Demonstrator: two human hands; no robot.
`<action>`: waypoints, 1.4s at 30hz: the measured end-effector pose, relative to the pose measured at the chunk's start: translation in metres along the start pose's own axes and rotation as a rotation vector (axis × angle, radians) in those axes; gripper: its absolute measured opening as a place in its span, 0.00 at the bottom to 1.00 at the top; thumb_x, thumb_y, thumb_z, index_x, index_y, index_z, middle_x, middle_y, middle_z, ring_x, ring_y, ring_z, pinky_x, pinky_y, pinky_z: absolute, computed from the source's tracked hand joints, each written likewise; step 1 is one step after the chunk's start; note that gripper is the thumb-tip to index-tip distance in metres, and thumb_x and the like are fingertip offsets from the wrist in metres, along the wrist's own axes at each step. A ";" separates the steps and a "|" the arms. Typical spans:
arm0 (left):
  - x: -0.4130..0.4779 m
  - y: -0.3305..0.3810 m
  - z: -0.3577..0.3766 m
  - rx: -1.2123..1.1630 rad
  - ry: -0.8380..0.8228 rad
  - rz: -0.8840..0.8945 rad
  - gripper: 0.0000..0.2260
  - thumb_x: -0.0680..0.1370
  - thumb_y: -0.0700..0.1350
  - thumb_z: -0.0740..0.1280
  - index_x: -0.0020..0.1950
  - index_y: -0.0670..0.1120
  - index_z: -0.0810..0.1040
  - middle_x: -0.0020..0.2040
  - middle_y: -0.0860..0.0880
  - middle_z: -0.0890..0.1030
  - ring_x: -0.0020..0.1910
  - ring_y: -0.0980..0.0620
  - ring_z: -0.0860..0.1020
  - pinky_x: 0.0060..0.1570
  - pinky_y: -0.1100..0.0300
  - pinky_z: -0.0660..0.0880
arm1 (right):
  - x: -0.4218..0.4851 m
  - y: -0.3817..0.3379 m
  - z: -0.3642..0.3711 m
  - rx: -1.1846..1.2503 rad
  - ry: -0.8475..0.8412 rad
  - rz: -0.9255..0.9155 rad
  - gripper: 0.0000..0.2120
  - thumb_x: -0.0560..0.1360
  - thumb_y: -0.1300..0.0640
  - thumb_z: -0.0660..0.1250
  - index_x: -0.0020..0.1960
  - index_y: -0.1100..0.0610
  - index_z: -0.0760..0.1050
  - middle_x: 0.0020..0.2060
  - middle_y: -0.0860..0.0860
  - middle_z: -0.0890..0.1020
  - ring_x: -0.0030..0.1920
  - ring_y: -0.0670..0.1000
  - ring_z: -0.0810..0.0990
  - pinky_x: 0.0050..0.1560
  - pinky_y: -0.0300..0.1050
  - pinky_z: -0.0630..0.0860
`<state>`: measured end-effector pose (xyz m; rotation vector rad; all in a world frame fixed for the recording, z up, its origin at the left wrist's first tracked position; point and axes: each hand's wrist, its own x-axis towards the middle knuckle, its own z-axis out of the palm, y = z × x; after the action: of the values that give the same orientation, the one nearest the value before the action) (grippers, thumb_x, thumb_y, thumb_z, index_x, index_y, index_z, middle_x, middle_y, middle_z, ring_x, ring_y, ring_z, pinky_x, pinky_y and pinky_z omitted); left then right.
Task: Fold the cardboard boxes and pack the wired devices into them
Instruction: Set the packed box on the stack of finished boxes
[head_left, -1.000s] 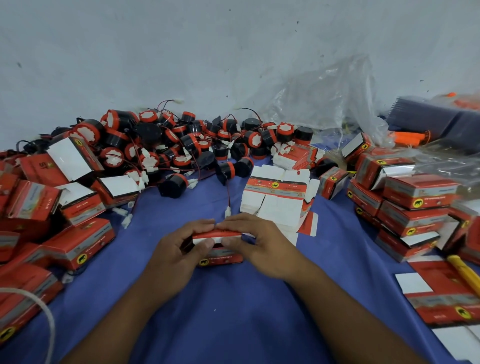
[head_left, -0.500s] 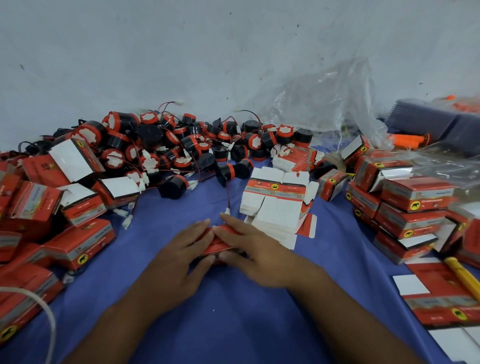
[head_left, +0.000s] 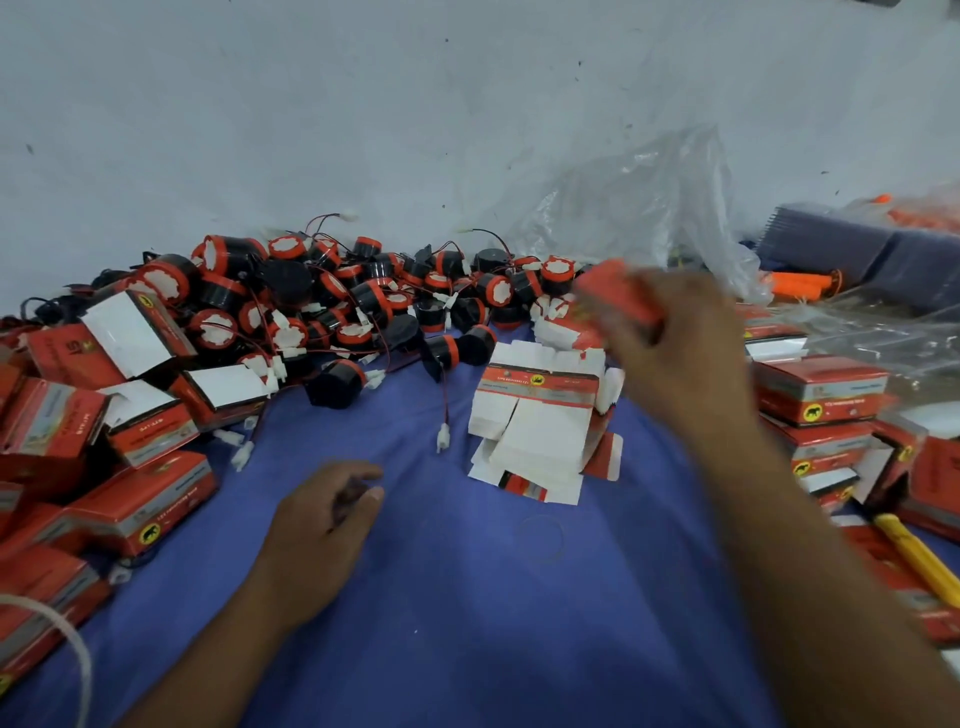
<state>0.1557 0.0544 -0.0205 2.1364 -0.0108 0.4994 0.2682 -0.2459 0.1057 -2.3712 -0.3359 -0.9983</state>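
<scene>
My right hand (head_left: 680, 343) grips a closed red box (head_left: 618, 293), blurred by motion, raised at the right above the stack of flat white-and-red box blanks (head_left: 535, 415). My left hand (head_left: 322, 514) rests on the blue cloth (head_left: 467, 597) with fingers loosely curled and holds nothing. A heap of black-and-orange round wired devices (head_left: 332, 301) lies along the wall at the back. One device (head_left: 447, 351) trails a red wire with a white plug (head_left: 443, 435) toward me.
Packed red boxes are stacked at the right (head_left: 821, 400) and piled at the left (head_left: 140, 504), some left ones with open white flaps. A clear plastic bag (head_left: 639, 208) leans on the wall. A yellow tool (head_left: 914, 556) lies at the right edge.
Both hands were closing the red box in the middle of the cloth. My right hand has since carried it up and to the right; my left hand let go and dropped onto the cloth.
</scene>
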 end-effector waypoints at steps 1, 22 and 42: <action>0.000 0.000 0.001 0.034 -0.018 0.038 0.09 0.80 0.40 0.67 0.52 0.56 0.79 0.53 0.57 0.80 0.52 0.68 0.77 0.47 0.78 0.71 | 0.021 0.020 -0.014 -0.132 0.013 0.068 0.20 0.77 0.43 0.69 0.62 0.55 0.79 0.54 0.62 0.79 0.54 0.62 0.77 0.58 0.53 0.73; 0.002 -0.001 0.000 0.096 -0.034 0.099 0.06 0.79 0.38 0.67 0.46 0.48 0.82 0.46 0.55 0.81 0.46 0.58 0.78 0.49 0.60 0.76 | 0.047 0.012 0.077 -0.522 -0.850 0.289 0.43 0.70 0.29 0.69 0.73 0.57 0.68 0.72 0.61 0.69 0.74 0.66 0.62 0.72 0.60 0.60; 0.005 -0.004 0.003 0.104 -0.036 0.102 0.07 0.79 0.38 0.68 0.45 0.49 0.82 0.45 0.56 0.81 0.46 0.59 0.78 0.46 0.67 0.74 | 0.055 -0.006 0.053 0.114 -0.253 0.339 0.18 0.75 0.70 0.64 0.61 0.59 0.82 0.56 0.55 0.83 0.52 0.54 0.82 0.53 0.48 0.81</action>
<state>0.1619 0.0551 -0.0238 2.2552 -0.1168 0.5308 0.3350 -0.2104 0.1171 -2.3490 -0.0740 -0.5120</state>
